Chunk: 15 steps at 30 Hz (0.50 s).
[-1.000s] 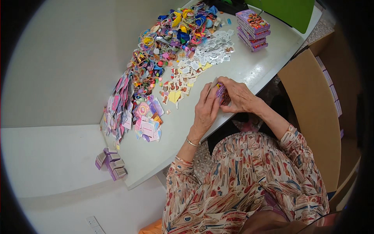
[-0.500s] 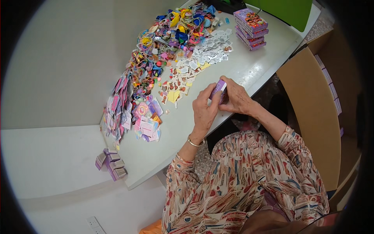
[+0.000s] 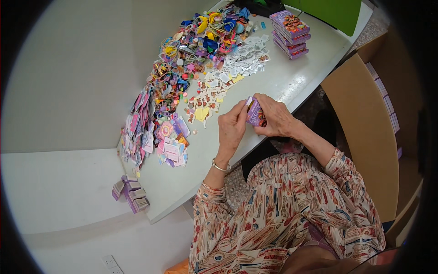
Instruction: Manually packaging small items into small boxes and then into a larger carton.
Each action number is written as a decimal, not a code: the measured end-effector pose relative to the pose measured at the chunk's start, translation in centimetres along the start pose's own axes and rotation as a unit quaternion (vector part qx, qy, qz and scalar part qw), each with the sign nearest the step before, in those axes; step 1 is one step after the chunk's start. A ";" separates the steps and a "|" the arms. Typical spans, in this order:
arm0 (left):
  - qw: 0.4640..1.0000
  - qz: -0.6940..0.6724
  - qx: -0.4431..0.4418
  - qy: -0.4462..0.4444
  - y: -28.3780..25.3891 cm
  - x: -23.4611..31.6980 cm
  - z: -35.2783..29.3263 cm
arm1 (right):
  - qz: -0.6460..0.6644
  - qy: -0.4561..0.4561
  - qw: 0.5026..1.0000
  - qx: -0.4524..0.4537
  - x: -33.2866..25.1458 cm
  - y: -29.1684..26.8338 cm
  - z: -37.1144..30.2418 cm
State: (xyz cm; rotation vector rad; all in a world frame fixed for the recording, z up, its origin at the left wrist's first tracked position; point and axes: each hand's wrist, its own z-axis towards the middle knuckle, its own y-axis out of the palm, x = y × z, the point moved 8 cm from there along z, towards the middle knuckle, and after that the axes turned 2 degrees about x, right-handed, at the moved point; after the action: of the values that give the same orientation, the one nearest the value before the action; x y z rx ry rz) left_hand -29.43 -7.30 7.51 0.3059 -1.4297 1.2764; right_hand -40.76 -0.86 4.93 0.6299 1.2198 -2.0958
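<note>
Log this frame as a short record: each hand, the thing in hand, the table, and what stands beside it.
Left hand: fingers at the held box's upper-left end; grip unclear
Right hand: holding the purple box around its right side
Held item: small purple box, printed picture facing up
Table, far right: stack of purple boxes
Table, far side: heap of colourful trinkets
Table, middle: white slips
Right of table: open cardboard carton, purple boxes inside

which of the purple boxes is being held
The purple printed box in the right hand, its end by the left hand's fingertips. The stacked purple boxes stand on the table, untouched.
</note>
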 end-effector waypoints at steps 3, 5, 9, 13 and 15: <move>0.997 0.065 -0.009 0.030 0.6 0.6 -0.6 | -0.005 -0.011 1.000 0.003 -0.1 0.1 -0.2; 0.982 0.148 -0.009 0.117 1.2 1.7 -1.3 | -0.012 -0.017 1.000 0.006 0.1 0.3 -0.5; 0.978 0.158 -0.032 0.135 2.2 2.1 -2.1 | -0.014 -0.015 1.000 0.013 0.2 0.4 -0.4; 0.961 0.217 0.005 0.173 2.9 2.6 -2.7 | 0.002 -0.017 1.000 0.020 0.2 0.6 -0.3; 0.952 0.243 0.020 0.185 2.9 2.5 -2.8 | 0.009 -0.010 1.000 0.014 0.1 0.6 -0.1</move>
State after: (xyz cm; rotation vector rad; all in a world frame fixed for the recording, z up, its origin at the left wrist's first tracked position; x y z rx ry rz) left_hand -30.95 -2.76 7.47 -0.2723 -1.1887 1.6581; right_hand -40.35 -1.06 4.47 0.6283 1.1707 -2.1020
